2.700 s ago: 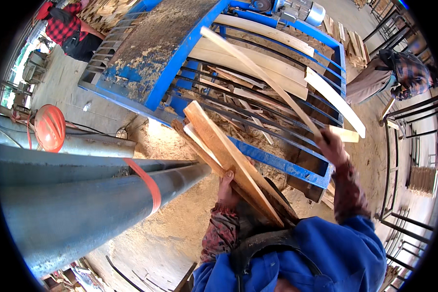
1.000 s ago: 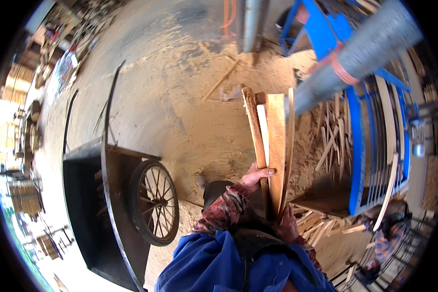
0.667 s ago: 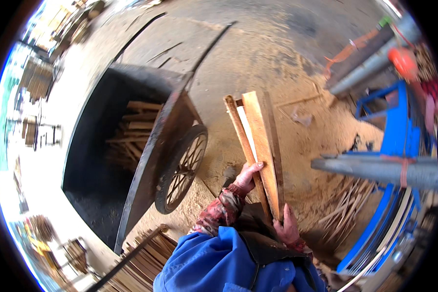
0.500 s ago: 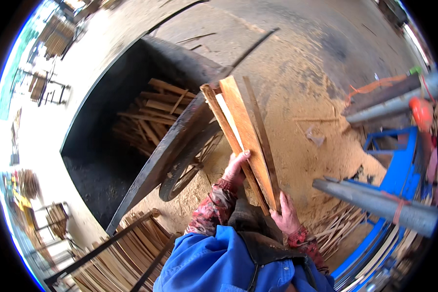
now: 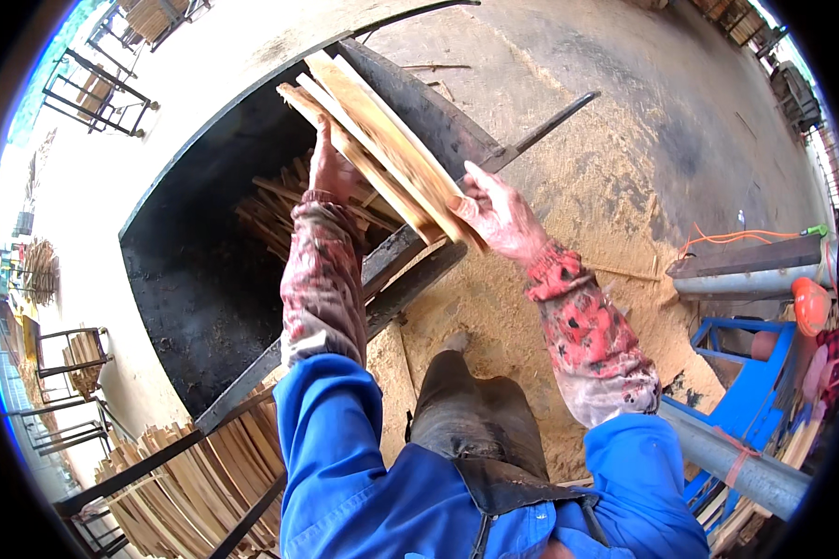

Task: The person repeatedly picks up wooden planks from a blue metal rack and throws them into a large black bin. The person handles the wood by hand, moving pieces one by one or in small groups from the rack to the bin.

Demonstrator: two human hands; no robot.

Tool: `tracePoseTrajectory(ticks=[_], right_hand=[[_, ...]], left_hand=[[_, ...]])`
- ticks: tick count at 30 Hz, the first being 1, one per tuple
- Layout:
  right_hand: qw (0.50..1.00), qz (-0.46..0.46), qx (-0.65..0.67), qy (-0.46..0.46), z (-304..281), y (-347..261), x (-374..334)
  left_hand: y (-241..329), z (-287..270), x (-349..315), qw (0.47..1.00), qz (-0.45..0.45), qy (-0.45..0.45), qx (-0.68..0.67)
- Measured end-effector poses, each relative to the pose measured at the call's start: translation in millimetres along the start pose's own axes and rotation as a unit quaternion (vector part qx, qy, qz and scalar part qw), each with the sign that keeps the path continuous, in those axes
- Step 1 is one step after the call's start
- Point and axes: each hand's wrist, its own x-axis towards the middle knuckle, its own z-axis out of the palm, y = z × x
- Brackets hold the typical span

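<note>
A small bundle of rough wooden strips (image 5: pixel 382 140) is held slantwise above the near side of a black metal cart (image 5: pixel 182 326). My left hand (image 5: pixel 334 175) is closed round the bundle's left side, its thumb pointing up along the wood and its other fingers mostly hidden. At the lower right end of the strips, my right hand (image 5: pixel 503 219) grips the edge with its thumb against the wood. Inside the cart lies a heap of wood offcuts (image 5: pixel 275 210), partly covered by my left hand and the bundle.
Upright wooden slats (image 5: pixel 191 475) stand in a dark rack at lower left. To the right are a blue metal frame (image 5: pixel 746 377), a grey pipe (image 5: pixel 741 456) and an orange-red rounded object (image 5: pixel 809 306). Sawdust (image 5: pixel 569 224) covers the floor beside the cart; a cart handle (image 5: pixel 555 126) sticks out.
Both hands have carried the wooden strips forward and left, from in front of my body to over the cart. My arms are now stretched out.
</note>
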Motion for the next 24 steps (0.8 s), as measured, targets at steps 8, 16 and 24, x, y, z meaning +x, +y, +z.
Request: tracePoseTrajectory(ticks=[8, 16, 24], right_hand=[[0.970, 0.124, -0.208, -0.006, 15, 173, -140], [0.883, 0.461, -0.082, -0.004, 63, 274, -408], [0.875, 0.467, -0.002, 0.127, 114, 272, -480]], left_hand=[[-84, -93, -32, 0.987, -0.034, 0.123, 0.095], [-118, -22, -113, 0.998, -0.009, 0.030, 0.056], [-263, 90, -141, 0.974, -0.140, -0.092, 0.152]])
